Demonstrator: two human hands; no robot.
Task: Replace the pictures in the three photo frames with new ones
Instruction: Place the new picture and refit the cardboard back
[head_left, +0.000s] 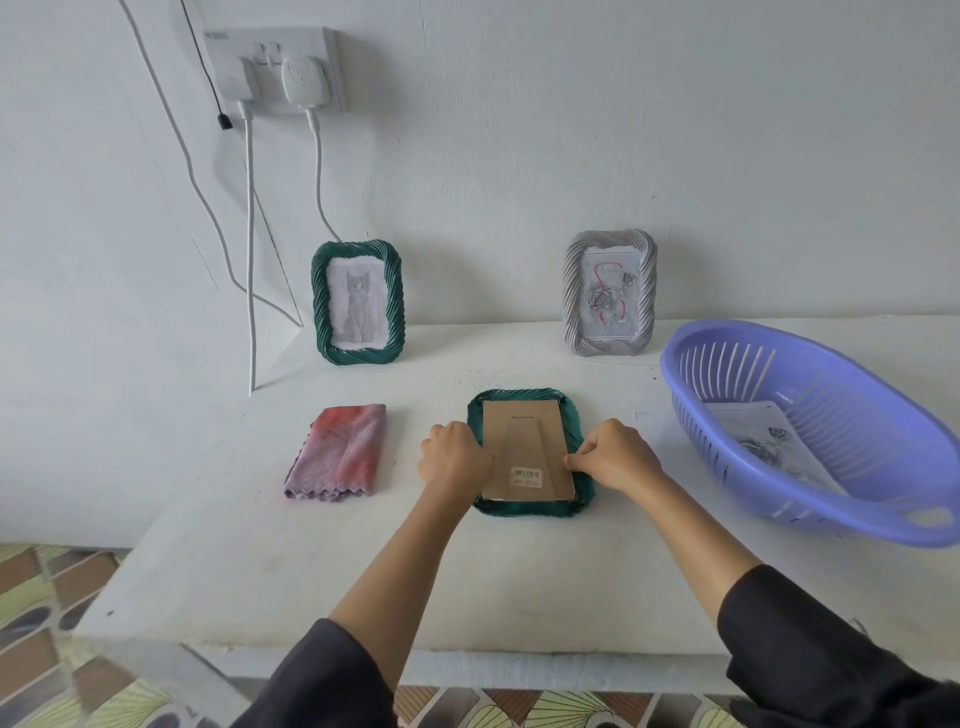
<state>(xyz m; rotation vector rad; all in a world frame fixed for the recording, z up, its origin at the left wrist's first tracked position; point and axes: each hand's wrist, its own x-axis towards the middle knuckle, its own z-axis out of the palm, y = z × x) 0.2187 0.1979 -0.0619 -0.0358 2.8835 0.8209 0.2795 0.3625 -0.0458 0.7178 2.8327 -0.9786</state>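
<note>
left hand fingers curled on face-down green frame edge; right hand fingers pinching cardboard backing edge.

White table against a white wall; folded pink-purple cloth (zigzag hem nearest the viewer) lying at left; wall socket holding two white plugs, cables hanging; patterned tile floor below.

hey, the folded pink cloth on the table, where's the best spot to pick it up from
Probably pinch the folded cloth at its near zigzag edge, coming from above and from the front with the left hand, which is closest. It lies flat with layers stacked there, so one grip catches them all.
</note>
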